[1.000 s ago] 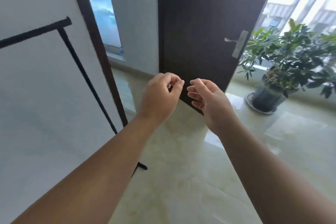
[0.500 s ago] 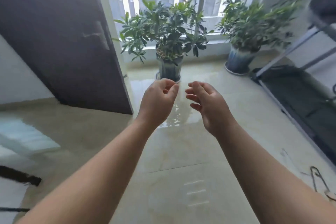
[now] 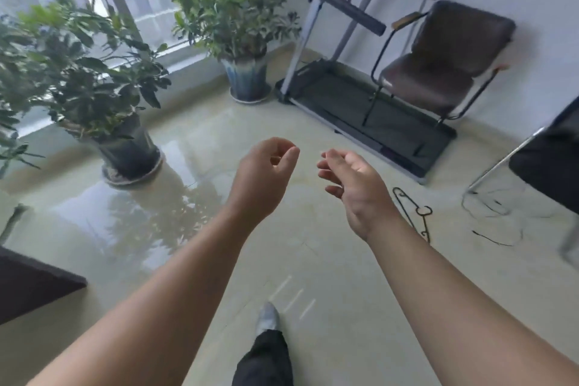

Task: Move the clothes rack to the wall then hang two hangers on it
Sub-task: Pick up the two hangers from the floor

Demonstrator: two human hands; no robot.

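Observation:
A black wire hanger lies flat on the glossy floor, just right of my right wrist and beyond it. More thin black wire lies by a chair's chrome legs further right; its shape is too blurred to tell. My left hand is held out in mid-air with fingers loosely curled and nothing in it. My right hand hovers beside it, fingers apart and empty. The clothes rack is out of view.
Two potted plants stand by the window. A treadmill and a brown chair line the right wall. Another chair is at the right edge, a dark door edge at the lower left, my foot below.
The view has swung right, away from the rack, wall and door, to the window corner and treadmill. Hangers on the floor came into view. Both hands stay raised and empty.

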